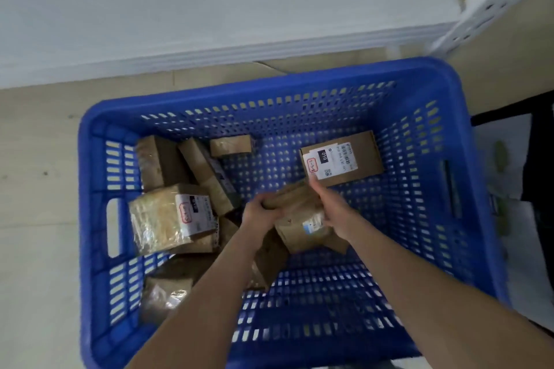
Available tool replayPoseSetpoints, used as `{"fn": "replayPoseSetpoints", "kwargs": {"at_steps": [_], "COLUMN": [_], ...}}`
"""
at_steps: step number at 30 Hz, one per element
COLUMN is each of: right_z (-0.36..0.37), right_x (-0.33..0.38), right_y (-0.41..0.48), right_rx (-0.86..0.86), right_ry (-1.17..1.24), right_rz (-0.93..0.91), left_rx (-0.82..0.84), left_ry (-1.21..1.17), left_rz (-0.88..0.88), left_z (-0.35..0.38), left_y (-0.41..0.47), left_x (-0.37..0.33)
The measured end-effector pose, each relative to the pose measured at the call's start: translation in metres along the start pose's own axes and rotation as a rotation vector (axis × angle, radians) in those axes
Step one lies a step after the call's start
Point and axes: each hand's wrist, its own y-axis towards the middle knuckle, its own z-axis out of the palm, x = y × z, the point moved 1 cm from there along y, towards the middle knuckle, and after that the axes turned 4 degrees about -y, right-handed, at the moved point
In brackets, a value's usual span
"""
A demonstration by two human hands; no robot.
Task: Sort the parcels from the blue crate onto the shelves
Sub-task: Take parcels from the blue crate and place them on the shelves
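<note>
A blue perforated crate (467,177) stands on the floor below me with several brown cardboard parcels inside. Both my hands reach into its middle. My left hand (259,214) grips the left end of a small brown parcel (292,196), and my right hand (331,205) holds its right end, fingers curled round it. Under that parcel lies another box with a blue-and-white label (302,234). A flat box with a white shipping label (341,159) lies at the far right of the crate floor. A tape-wrapped parcel with a red-marked label (168,219) sits at the left.
A white shelf board (209,9) runs across the top of the view, with a white perforated upright (491,6) at its right end. Tan floor tiles surround the crate. Dark objects and a white surface (539,159) sit right of the crate.
</note>
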Motion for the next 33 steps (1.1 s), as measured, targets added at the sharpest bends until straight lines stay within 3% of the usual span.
{"fn": "replayPoseSetpoints", "kwargs": {"at_steps": [6, 9, 13, 16, 19, 23, 29, 33], "right_z": [0.003, 0.007, 0.019, 0.020, 0.018, 0.019, 0.016, 0.011], "right_x": [0.061, 0.084, 0.117, 0.138, 0.157, 0.174, 0.187, 0.193], "right_y": [-0.106, -0.175, -0.265, -0.321, -0.373, -0.432, -0.505, -0.534], "right_rx": [-0.056, 0.024, 0.149, 0.188, 0.231, 0.277, 0.363, 0.368], "right_ry": [0.116, 0.182, 0.353, 0.392, 0.339, 0.262, 0.198, 0.153], "right_rz": [-0.016, 0.044, 0.030, -0.042, -0.133, -0.204, -0.269, -0.309], "left_rx": [-0.040, -0.040, 0.049, 0.110, 0.044, 0.088, 0.085, 0.080], "left_ry": [0.094, 0.019, -0.170, -0.354, -0.472, -0.181, -0.115, -0.003], "left_rz": [0.332, 0.426, 0.428, 0.323, 0.187, 0.214, 0.394, 0.348], "left_z": [-0.052, -0.074, -0.104, -0.130, -0.150, -0.157, -0.165, -0.173], "left_y": [-0.117, -0.183, -0.261, -0.313, -0.356, -0.413, -0.484, -0.517], "left_x": [-0.081, -0.118, -0.153, -0.171, -0.194, -0.226, -0.251, -0.262]}}
